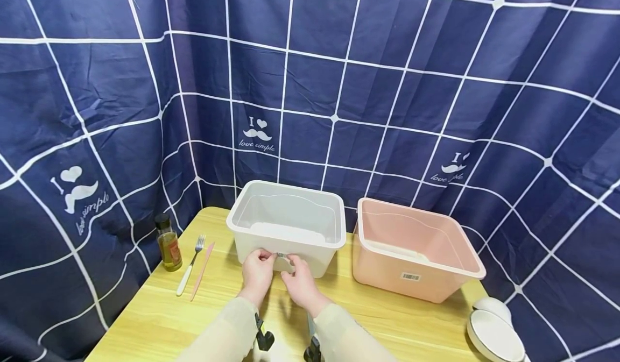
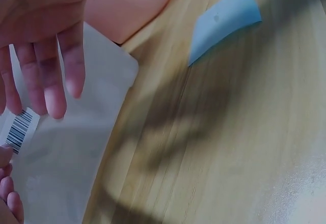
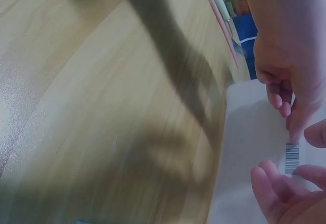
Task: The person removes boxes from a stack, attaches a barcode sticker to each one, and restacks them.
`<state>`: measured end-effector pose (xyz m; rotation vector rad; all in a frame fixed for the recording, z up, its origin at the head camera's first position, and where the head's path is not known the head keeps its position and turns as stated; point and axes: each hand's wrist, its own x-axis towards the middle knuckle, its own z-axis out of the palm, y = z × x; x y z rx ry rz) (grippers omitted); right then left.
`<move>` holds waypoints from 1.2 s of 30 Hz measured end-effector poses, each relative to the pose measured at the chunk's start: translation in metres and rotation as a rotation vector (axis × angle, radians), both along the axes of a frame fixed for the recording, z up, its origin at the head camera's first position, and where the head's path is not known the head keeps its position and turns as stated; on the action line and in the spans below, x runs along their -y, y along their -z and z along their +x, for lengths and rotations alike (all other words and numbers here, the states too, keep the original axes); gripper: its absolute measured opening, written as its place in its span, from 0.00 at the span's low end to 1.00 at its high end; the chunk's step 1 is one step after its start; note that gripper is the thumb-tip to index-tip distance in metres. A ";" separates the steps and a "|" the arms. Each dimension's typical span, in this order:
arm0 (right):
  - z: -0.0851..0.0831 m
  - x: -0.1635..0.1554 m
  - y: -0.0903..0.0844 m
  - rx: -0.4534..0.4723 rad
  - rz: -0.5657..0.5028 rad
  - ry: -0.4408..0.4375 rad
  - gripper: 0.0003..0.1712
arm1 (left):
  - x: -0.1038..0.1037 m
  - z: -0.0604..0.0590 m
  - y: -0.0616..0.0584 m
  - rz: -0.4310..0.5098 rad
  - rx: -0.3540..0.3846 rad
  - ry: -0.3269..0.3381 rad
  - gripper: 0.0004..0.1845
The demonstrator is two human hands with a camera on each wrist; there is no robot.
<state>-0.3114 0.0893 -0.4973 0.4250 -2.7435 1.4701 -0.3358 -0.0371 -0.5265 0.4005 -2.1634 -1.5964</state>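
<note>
A white plastic bin (image 1: 310, 255) stands on the table, with a small barcode label (image 3: 292, 157) on its front wall. My left hand (image 1: 258, 273) is at the label's left end, where thumb and finger appear to pinch its edge. The right hand (image 1: 301, 284) is at the other end; its fingers (image 2: 53, 89) are fairly straight and reach down to the label, with the thumb apart. Whether the label's left edge is lifted is hidden by the fingertips.
A pink bin (image 1: 387, 270) stands to the right, white bowls (image 1: 494, 332) at the front right. To the left lie a fork (image 1: 191, 265) and a pink knife (image 1: 202, 270), beside an oil bottle (image 1: 169, 246). A blue piece (image 2: 226, 23) lies on the wooden table (image 2: 229, 132).
</note>
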 end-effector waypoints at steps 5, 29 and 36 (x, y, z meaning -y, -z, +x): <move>0.001 -0.001 -0.003 0.032 -0.045 -0.009 0.28 | 0.000 0.002 0.000 -0.021 -0.027 0.013 0.06; -0.001 -0.014 0.001 0.253 -0.290 -0.088 0.34 | 0.005 0.011 0.005 0.049 0.026 0.300 0.13; 0.003 -0.063 0.004 0.304 -0.371 0.014 0.28 | 0.043 0.023 0.003 -0.035 0.109 0.231 0.10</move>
